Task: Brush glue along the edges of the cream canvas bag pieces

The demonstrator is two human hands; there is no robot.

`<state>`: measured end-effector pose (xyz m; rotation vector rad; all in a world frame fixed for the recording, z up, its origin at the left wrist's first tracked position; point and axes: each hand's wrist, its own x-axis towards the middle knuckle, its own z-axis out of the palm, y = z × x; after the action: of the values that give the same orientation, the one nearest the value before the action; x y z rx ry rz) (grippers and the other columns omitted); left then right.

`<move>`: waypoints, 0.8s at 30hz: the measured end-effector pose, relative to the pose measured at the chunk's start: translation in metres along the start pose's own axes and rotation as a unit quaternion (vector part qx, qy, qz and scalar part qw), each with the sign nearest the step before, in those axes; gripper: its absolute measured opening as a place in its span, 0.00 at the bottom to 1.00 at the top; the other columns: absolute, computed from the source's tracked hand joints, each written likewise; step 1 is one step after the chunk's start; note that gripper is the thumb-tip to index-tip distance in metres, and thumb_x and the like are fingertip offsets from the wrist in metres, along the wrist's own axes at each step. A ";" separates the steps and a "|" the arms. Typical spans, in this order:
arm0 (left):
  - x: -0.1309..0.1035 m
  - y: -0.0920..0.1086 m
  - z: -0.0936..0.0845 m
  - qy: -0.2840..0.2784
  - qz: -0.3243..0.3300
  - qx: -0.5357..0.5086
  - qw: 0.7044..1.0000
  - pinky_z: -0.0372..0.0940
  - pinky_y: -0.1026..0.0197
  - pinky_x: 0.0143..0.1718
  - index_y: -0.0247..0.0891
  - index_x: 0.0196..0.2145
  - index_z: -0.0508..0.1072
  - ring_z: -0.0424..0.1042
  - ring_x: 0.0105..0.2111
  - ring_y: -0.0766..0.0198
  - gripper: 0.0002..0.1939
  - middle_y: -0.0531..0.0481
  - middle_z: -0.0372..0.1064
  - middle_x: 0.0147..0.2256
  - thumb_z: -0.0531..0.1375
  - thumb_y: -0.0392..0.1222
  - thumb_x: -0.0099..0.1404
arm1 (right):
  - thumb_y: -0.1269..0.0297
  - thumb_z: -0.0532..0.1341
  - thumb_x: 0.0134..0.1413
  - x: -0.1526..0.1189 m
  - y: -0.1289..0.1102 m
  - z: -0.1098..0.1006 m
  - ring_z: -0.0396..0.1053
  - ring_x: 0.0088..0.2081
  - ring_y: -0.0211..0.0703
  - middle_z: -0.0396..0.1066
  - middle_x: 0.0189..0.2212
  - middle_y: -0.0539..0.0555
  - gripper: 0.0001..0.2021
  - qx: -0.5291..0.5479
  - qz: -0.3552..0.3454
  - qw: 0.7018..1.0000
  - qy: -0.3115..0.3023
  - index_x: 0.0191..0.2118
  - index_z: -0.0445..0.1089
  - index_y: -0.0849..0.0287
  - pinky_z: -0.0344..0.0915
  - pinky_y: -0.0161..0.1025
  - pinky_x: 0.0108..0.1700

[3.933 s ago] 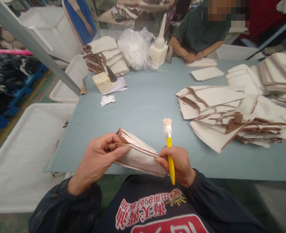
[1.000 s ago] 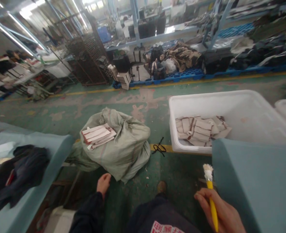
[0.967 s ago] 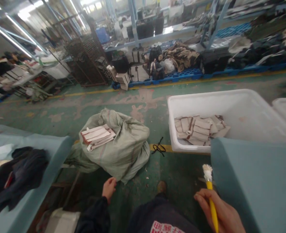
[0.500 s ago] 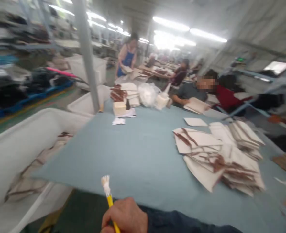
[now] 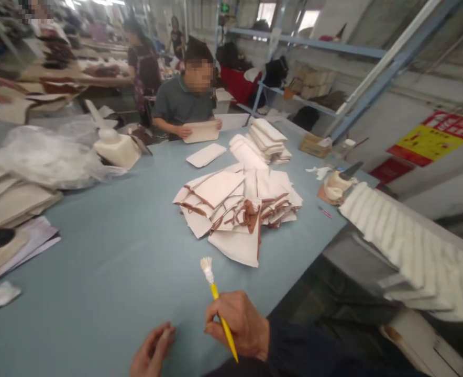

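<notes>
My right hand (image 5: 237, 322) grips a brush (image 5: 219, 306) by its thin yellow handle. Its pale, frayed bristles point up and away from me, above the blue-green table. My left hand (image 5: 153, 350) is at the bottom edge, left of the brush, with fingers curled in against the thumb and nothing visible in them. Beyond the brush lies a loose pile of off-white fabric pieces with brown trim (image 5: 235, 209), the nearest piece just past the bristles. A folded stack of similar pieces (image 5: 265, 141) sits behind it, and a single flat piece (image 5: 206, 155) lies to its left.
Across the table (image 5: 137, 256) a person (image 5: 184, 104) holds a flat pale piece. At left are a plastic bag (image 5: 51, 152), a cream container (image 5: 117, 149) and stacked pieces (image 5: 15, 199). A row of white folded pieces (image 5: 408, 251) runs beyond the table's right edge.
My view has swung right, so the pile now sits near the middle. My left hand has come into view at the bottom. The brush stays in my right hand.
</notes>
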<state>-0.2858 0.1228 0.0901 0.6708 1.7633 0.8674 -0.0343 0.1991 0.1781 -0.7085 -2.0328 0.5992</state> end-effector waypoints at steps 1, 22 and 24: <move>0.016 0.027 0.014 -0.027 0.033 0.015 0.999 0.76 0.40 0.48 0.42 0.38 0.80 0.80 0.43 0.37 0.43 0.40 0.83 0.40 0.68 0.79 0.35 | 0.56 0.53 0.73 -0.002 0.001 -0.008 0.72 0.25 0.39 0.76 0.25 0.51 0.16 -0.007 0.017 1.000 0.020 0.35 0.69 0.57 0.66 0.35 0.31; 0.230 0.272 0.184 -0.064 0.119 0.005 0.991 0.71 0.59 0.34 0.33 0.42 0.74 0.73 0.32 0.64 0.13 0.49 0.74 0.37 0.62 0.48 0.72 | 0.67 0.55 0.72 -0.039 0.055 -0.099 0.74 0.26 0.37 0.74 0.26 0.48 0.09 -0.106 0.227 0.961 0.120 0.36 0.66 0.54 0.68 0.32 0.32; 0.236 0.281 0.198 -0.044 0.092 0.018 0.995 0.70 0.61 0.31 0.34 0.40 0.74 0.71 0.29 0.66 0.14 0.51 0.73 0.35 0.62 0.50 0.73 | 0.67 0.55 0.71 -0.044 0.066 -0.120 0.75 0.26 0.37 0.74 0.26 0.48 0.08 -0.100 0.227 0.961 0.123 0.37 0.66 0.54 0.69 0.31 0.32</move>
<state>-0.1657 0.5183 0.1446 0.8946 1.6599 0.9171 0.1046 0.2341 0.1705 -1.3249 -1.7180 0.5312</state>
